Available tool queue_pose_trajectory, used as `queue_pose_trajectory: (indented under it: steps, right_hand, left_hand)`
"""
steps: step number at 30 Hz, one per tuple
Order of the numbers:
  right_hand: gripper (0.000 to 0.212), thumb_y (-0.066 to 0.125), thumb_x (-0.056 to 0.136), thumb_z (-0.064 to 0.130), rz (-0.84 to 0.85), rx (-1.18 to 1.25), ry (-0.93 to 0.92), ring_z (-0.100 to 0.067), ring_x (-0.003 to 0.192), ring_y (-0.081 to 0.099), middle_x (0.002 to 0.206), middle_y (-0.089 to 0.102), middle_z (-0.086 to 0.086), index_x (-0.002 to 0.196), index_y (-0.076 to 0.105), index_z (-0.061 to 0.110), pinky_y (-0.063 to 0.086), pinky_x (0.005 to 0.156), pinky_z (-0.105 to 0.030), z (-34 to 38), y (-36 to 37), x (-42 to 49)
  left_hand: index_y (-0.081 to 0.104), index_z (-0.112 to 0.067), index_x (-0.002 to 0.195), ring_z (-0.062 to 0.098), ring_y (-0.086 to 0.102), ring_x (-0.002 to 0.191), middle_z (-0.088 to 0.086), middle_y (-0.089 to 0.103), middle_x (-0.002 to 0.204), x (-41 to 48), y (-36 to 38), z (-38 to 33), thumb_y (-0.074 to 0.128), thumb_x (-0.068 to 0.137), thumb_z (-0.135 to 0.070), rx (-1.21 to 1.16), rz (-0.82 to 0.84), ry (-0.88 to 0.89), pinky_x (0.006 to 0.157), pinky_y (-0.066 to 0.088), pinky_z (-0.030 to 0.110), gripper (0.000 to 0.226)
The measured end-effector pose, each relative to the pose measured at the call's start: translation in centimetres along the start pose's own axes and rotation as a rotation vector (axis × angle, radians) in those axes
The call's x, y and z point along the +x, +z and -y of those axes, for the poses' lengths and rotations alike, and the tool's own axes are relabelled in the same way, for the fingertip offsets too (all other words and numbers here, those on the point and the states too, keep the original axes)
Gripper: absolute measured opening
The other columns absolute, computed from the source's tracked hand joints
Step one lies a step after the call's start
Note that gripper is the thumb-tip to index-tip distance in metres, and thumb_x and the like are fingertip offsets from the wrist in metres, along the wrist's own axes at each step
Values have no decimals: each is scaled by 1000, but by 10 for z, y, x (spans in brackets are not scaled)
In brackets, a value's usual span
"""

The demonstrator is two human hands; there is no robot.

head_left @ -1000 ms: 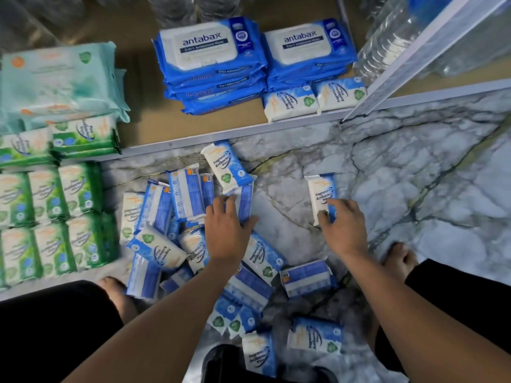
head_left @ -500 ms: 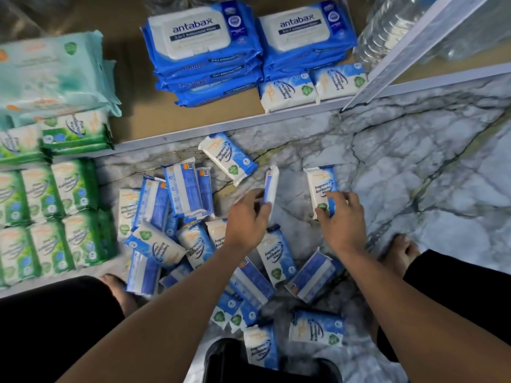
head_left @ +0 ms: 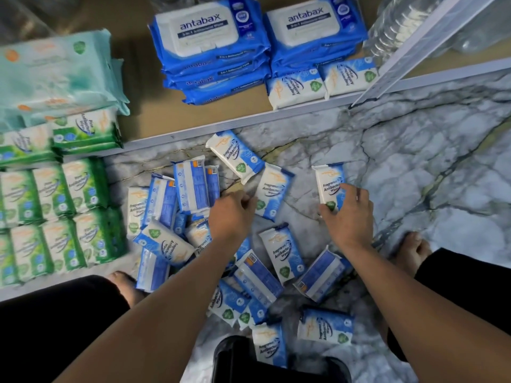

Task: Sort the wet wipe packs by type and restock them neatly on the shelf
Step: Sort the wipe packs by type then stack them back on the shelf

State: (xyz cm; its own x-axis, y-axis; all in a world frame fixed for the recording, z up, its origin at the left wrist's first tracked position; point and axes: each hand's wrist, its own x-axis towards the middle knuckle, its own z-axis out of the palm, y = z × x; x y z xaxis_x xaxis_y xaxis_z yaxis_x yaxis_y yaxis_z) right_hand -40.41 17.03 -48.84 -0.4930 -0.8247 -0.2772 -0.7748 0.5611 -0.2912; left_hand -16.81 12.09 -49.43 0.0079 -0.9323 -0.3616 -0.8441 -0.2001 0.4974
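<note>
Right hand [head_left: 345, 217] grips blue pack [head_left: 327, 183], 1 o'clock; left hand [head_left: 232, 217] pinches second pack [head_left: 273, 189], 12. Loose edge pinch may drop it.

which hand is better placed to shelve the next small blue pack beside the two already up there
Right. The right hand grips a blue pack and sits nearer the shelved pair. The left hand is farther left, over the pile.
</note>
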Motion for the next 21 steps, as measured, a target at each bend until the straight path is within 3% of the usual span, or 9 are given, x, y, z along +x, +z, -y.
queue_pose_trajectory:
  steps: [4,7,9,10,12,14,16,18,21]
  right_hand:
    - [57,77,80,25,8,-2,-59,-35,115,51,130,51,-14,131,52,15,50,87,-50,-3,-1,4]
    - [59,75,77,9,-50,-53,-181,-33,126,49,138,53,-10,132,55,14,43,99,-52,-11,-6,6]
    - [61,75,78,10,-53,-66,-209,-33,130,47,142,51,-11,135,54,13,42,102,-53,-16,-10,9]
    - [61,75,79,14,-37,-80,-231,-33,130,47,142,50,-11,136,53,13,43,101,-53,-19,-11,10]
    - [60,75,81,19,14,-128,-277,-33,128,48,142,50,-10,137,53,13,45,99,-53,-24,-12,14]
    - [59,73,82,17,55,-215,-268,-33,129,46,142,50,-10,137,52,13,41,101,-52,-26,-14,17]
    - [60,69,79,11,56,-285,-206,-34,133,40,144,46,-11,135,49,12,35,106,-51,-26,-16,20]
    - [63,69,77,11,50,-276,-178,-33,137,35,148,41,-10,136,47,12,30,110,-50,-25,-21,25]
    - [68,69,79,15,84,-271,-282,-30,137,36,148,42,-8,143,45,15,31,109,-47,-27,-26,33]
  left_hand:
    - [77,-16,79,14,58,53,-2,68,62,4,-2,-8,63,93,-38,-113,213,120,53,50,30,29]
    - [71,-17,70,17,58,58,-2,65,61,7,3,-19,57,87,-46,-60,232,229,55,48,31,37]
    - [72,-21,88,18,63,75,-5,70,83,10,8,-26,60,84,-36,57,113,417,66,55,35,20]
    - [72,-20,104,23,62,89,-1,70,101,14,9,-30,64,82,-23,118,65,533,75,56,40,23]
    - [59,-18,135,33,51,120,5,56,137,23,14,-40,61,78,1,269,144,716,99,48,48,59]
    - [35,-25,153,34,26,142,2,27,160,30,10,-52,54,83,6,493,293,789,115,29,48,78]
    - [24,-29,156,32,16,145,1,13,164,38,8,-57,53,88,1,649,364,791,117,21,46,80]
    - [28,-30,154,31,25,138,3,23,158,41,6,-62,59,90,-14,701,343,751,113,23,46,73]
    - [45,-25,139,28,35,123,3,38,137,45,5,-74,66,84,-50,699,253,678,104,28,44,65]
